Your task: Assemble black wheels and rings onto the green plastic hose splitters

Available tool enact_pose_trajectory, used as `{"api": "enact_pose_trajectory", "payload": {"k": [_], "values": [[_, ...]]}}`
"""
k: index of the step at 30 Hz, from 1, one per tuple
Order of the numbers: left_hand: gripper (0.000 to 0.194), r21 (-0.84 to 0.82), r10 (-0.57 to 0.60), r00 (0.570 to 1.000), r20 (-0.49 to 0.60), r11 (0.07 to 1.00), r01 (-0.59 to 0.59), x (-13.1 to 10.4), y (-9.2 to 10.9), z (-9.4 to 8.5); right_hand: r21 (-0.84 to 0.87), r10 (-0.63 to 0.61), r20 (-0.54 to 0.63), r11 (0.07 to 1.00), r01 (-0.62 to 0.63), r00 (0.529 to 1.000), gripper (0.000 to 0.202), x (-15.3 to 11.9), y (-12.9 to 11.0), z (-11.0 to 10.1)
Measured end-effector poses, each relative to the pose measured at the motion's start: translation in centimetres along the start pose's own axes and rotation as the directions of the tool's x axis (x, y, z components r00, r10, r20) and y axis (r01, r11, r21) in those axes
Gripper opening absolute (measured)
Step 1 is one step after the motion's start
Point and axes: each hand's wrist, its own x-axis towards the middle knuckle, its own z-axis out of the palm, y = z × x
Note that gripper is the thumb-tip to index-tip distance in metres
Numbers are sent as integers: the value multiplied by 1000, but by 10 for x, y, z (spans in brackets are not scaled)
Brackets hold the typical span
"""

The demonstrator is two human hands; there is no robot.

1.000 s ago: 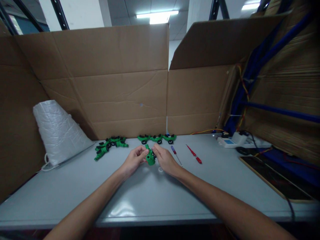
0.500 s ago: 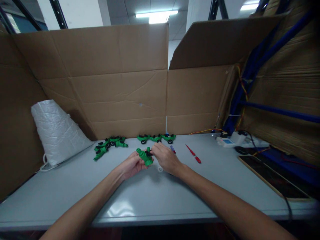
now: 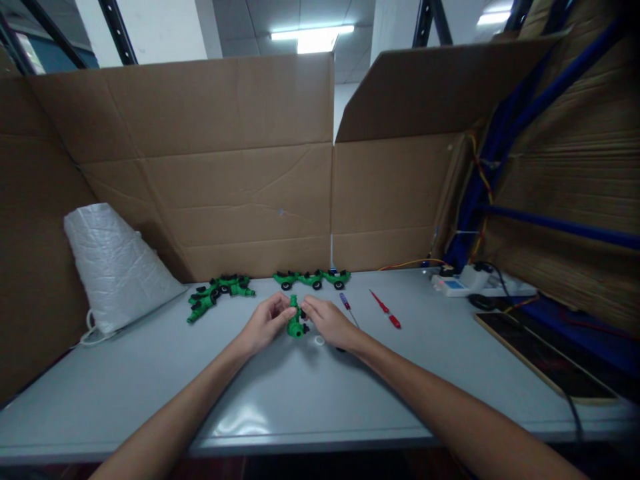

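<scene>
My left hand [image 3: 267,325] grips a green plastic piece [image 3: 295,323] between thumb and fingers. The piece stands roughly upright, with tube-like ends and small black bits on its right side. At that side my right hand [image 3: 327,320] has its fingers pinched together against the upper part of the piece. What exactly those fingertips hold is partly hidden. A small white ring [image 3: 319,341] lies on the table just below the right hand. Something dark [image 3: 341,349] shows partly under the right wrist. A screwdriver with a blue handle [image 3: 345,301] lies behind the right hand.
Similar green pieces with black wheels stand in a row [image 3: 313,280] and in a cluster [image 3: 220,290] at the back. A red screwdriver [image 3: 386,309] lies to the right. A white bag [image 3: 117,270], a power strip [image 3: 480,283] and a dark panel [image 3: 545,357] flank the table [image 3: 280,413].
The green piece has turned from tilted to nearly upright. My left hand has rolled over, its thumb now in front. The right hand stays close beside it, and more of the blue-handled screwdriver shows.
</scene>
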Motion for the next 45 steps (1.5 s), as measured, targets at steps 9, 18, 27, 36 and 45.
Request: {"api": "enact_pose_trajectory", "payload": {"k": [9,18,27,36,45], "values": [[39,97,61,997,-38,994,-57,-2,8,5,112,14,-45,994,-9,999,40,4,4,4],[41,-124,-49,999,10,991,50,3,7,1,218,-22,-29,976,28,999,45,8,1,1],[46,-367,-239,971,1,903,222,4,-3,5,329,74,-36,943,-59,997,55,14,3,-3],[36,-494,-336,942,-8,820,289,4,1,3,438,139,53,887,-149,989,59,11,-9,-15],[30,-494,-366,930,35,803,334,0,7,4,515,185,23,840,-171,982,57,11,-4,-11]]}}
